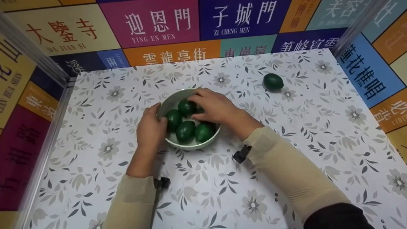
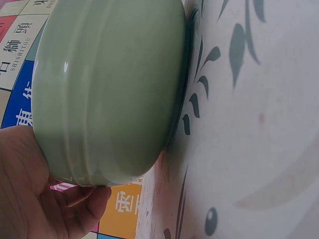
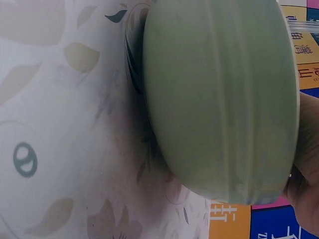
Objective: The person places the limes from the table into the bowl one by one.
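Observation:
A pale green bowl (image 1: 190, 147) stands on the patterned tabletop, with several dark green limes (image 1: 185, 131) inside it. My left hand (image 1: 150, 128) grips the bowl's left side, thumb over the rim and fingers along the outside. In the left wrist view, the fingers of that hand (image 2: 75, 209) curve around the bowl's outer wall (image 2: 109, 89). Over the right side of the bowl, my right hand (image 1: 216, 106) reaches in with fingers and thumb curled about a lime (image 1: 200, 110), mostly hidden beneath the hand. In the right wrist view, the bowl (image 3: 219, 99) hides most of that hand (image 3: 306, 174).
One more lime (image 1: 272, 82) lies apart on the table, toward the back right. The white floral tabletop (image 1: 203, 197) meets colourful panels with printed characters (image 1: 159, 22) at the back and both sides. A small black device (image 1: 242, 154) sits at the right sleeve's cuff.

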Motion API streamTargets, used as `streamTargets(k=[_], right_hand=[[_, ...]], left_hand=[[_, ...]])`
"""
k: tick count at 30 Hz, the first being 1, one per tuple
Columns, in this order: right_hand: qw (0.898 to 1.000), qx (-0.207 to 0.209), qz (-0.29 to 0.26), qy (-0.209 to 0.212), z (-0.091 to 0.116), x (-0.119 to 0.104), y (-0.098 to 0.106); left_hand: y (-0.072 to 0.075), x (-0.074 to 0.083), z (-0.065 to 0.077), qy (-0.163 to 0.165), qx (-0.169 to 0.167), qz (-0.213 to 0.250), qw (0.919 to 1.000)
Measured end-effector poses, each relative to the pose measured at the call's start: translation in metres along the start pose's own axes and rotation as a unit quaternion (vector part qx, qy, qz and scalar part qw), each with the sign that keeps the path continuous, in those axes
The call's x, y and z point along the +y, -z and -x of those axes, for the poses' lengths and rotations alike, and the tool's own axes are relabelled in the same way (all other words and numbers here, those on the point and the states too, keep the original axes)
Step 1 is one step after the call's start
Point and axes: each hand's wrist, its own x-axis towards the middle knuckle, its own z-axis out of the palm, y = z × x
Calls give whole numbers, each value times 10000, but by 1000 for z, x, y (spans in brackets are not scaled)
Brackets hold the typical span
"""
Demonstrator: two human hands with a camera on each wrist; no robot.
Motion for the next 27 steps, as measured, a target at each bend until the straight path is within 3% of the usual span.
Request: streamTargets(k=[11,17,27], right_hand=[[9983,562,26,166,28,15,21],[9964,839,4,-80,45,27,31],[9839,1760,-270,-167,63,59,42]], left_hand=[[-1,0,0,55,34,-63,10000],[-3,0,0,157,-24,-33,9999],[-3,1,-1,157,18,-24,9999]])
